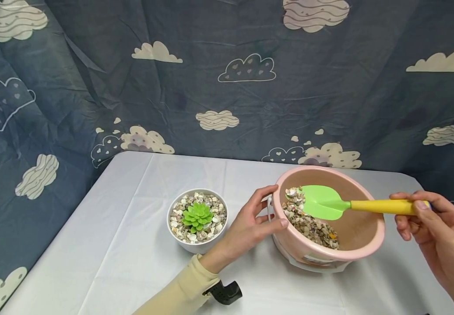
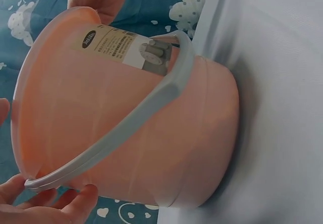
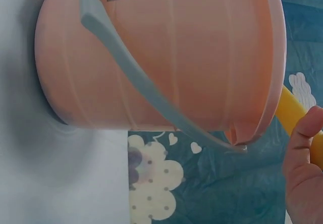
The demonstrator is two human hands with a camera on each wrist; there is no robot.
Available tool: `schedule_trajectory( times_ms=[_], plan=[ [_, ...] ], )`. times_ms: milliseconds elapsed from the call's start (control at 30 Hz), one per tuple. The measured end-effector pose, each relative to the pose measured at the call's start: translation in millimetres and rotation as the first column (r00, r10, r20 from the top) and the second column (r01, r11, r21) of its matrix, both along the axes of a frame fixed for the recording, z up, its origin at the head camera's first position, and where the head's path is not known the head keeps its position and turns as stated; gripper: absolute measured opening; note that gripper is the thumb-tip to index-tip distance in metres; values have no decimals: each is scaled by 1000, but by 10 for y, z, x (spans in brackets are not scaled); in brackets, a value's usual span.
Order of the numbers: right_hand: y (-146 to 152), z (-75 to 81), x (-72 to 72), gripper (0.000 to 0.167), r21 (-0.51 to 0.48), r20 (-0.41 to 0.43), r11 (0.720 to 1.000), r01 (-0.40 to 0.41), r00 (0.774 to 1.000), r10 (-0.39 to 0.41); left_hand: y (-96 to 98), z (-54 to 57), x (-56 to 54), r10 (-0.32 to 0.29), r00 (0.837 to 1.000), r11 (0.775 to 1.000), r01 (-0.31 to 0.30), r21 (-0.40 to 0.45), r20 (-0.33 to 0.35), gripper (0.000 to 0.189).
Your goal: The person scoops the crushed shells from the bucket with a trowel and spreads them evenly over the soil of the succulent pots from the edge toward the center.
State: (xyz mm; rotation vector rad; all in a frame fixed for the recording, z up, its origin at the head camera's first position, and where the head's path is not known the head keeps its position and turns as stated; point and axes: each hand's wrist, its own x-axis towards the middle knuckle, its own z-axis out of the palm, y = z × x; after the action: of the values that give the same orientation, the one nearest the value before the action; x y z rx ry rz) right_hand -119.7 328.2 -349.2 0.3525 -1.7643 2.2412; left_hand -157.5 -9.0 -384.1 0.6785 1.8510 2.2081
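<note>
A pink bucket [image 1: 329, 256] with a grey handle [image 2: 136, 118] stands on the table, tilted toward the left hand. Crushed shells and gravel [image 1: 311, 229] lie heaped along its left inner side. My left hand [image 1: 246, 223] grips the bucket's left rim, thumb at the front and fingers by the handle's hinge. In my right hand [image 1: 443, 232] is a small garden trowel, its yellow grip [image 1: 380, 206] pinched near the end between thumb and fingers. The trowel's green blade [image 1: 323, 202] is inside the bucket opening, its tip by the shells. Whether the blade carries any is unclear.
Left of the bucket, close to the left forearm, stands a white pot [image 1: 199, 248] filled with shell pieces around a green succulent [image 1: 197, 216]. A white cloth covers the table [image 1: 132, 245]. Behind it hangs a dark blue curtain [image 1: 195, 92] with clouds.
</note>
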Motion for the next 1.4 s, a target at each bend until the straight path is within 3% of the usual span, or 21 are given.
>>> schedule_trajectory(
  times_ms=[200, 433, 667, 967, 1133, 1400],
  plan=[
    [-15, 28, -5, 20, -45, -29, 999, -13, 1000, 11, -40, 44, 12, 49, 998, 997, -50, -56, -25, 63],
    [-32, 45, 3, 20, -73, -39, 997, -26, 999, 23, -84, 161, 69, 159, 972, 968, -187, -164, -172, 54],
    [-63, 60, -2, 22, -76, -46, 997, -32, 999, 29, -184, 280, 117, 159, 950, 945, -225, -237, -268, 55],
    [-128, 79, -24, 23, -99, -86, 993, -62, 995, 53, -478, 472, 210, 198, 908, 913, -308, -267, -370, 61],
    [-163, 105, -25, 23, -121, -110, 990, -68, 992, 55, -670, 506, 236, 235, 878, 888, -368, -275, -418, 65],
    [-223, 148, -7, 21, -131, -102, 989, -63, 994, 50, -1018, 514, 222, 276, 860, 864, -418, -282, -430, 64]
  ],
)
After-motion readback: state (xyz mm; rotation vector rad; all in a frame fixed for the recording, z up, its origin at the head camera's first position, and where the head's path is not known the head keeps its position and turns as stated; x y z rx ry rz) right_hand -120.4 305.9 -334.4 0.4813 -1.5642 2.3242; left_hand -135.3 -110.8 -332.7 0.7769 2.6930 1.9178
